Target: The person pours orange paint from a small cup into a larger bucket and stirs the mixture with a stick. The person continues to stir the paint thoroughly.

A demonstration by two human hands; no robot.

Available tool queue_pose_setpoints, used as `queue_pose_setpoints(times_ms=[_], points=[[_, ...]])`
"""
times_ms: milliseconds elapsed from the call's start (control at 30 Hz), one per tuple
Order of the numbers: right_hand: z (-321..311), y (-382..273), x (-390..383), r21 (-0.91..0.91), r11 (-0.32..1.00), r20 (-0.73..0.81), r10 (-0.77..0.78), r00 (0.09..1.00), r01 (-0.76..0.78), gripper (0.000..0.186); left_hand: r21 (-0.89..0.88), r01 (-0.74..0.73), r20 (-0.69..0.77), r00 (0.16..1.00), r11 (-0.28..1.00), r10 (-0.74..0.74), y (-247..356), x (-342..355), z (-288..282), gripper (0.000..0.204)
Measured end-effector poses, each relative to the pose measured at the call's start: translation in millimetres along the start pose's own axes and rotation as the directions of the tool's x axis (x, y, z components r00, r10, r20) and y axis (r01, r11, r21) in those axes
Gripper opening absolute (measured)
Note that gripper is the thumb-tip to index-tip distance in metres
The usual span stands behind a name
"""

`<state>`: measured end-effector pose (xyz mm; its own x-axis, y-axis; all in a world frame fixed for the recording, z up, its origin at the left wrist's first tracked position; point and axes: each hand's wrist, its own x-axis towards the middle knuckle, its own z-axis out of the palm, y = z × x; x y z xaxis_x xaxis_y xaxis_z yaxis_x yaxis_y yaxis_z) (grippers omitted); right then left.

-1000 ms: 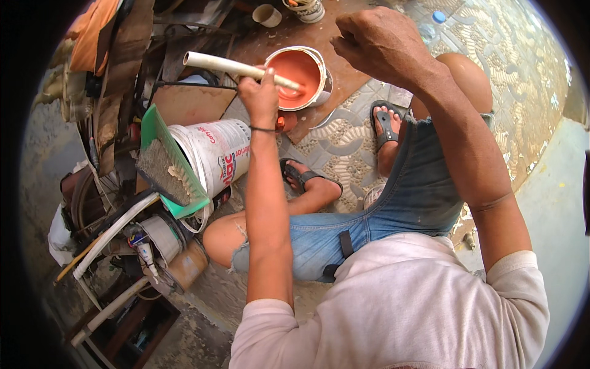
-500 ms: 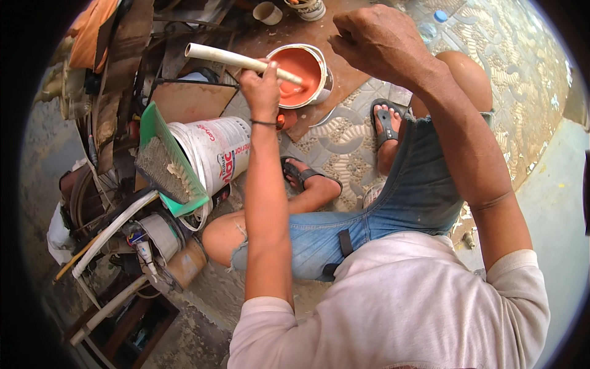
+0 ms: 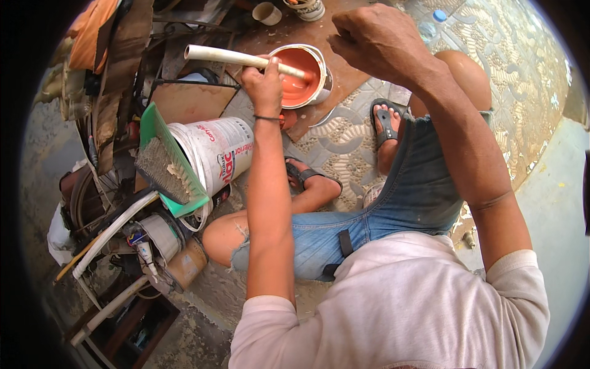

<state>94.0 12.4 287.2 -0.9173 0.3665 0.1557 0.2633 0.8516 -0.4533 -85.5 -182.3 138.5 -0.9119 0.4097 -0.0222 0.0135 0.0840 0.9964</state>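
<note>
My left hand [image 3: 264, 85] is closed around a white plastic pipe [image 3: 224, 56]. The pipe slants down to the right, and its lower end sits in the orange paint [image 3: 299, 92] inside a white bucket [image 3: 324, 74]. Paint coats the bucket's inner wall. At the upper right, my right hand [image 3: 375, 40] is curled into a loose fist, its forearm passing over my bent knee. Nothing sticks out of that fist, though its palm side is hidden. The paint bucket is the nearest thing to its left, and the two are apart.
A larger white bucket [image 3: 227, 147] lies left of my forearm, with a green dustpan [image 3: 153, 129] holding grey debris against it. Wood, pipes and scrap pile up along the left. A small cup [image 3: 267, 13] and a blue-capped plastic bottle [image 3: 428, 29] stand farther off.
The pipe's lower end has moved slightly to the right and up in the paint, and my left hand has shifted a little with it. My right hand is almost unmoved.
</note>
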Motion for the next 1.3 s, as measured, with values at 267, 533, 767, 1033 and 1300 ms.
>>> queue_pose_setpoints(times_ms=[267, 533, 767, 1033, 1300], points=[[3.5, 2.1, -7.5, 0.021, 1.000, -0.059, 0.005, 0.998, -0.004, 0.029, 0.576, -0.155, -0.131, 0.952, 0.803, 0.278, 9.0, -2.7, -13.0, 0.012], [8.3, -5.8, -7.6, 0.046, 0.998, -0.080, -0.029, 0.996, 0.033, 0.029, 0.050, -0.057, -0.122, 0.991, 0.997, 0.063, -15.7, 8.0, -3.3, 0.014], [5.1, 4.5, -7.1, 0.035, 0.999, -0.089, -0.025, 0.996, 0.028, 0.028, 0.573, -0.145, -0.107, 0.962, 0.807, 0.250, 3.9, 1.9, -22.5, 0.013], [7.0, -9.5, -9.3, 0.048, 0.998, -0.076, -0.043, 0.996, 0.046, 0.027, 0.262, -0.155, -0.096, 0.978, 0.953, 0.185, -14.5, 17.8, 1.4, 0.013], [-0.6, -4.3, -8.9, 0.023, 1.000, -0.044, -0.002, 0.999, 0.003, 0.028, 0.599, -0.142, -0.032, 0.979, 0.788, 0.202, 16.8, -9.3, -15.5, 0.011]])
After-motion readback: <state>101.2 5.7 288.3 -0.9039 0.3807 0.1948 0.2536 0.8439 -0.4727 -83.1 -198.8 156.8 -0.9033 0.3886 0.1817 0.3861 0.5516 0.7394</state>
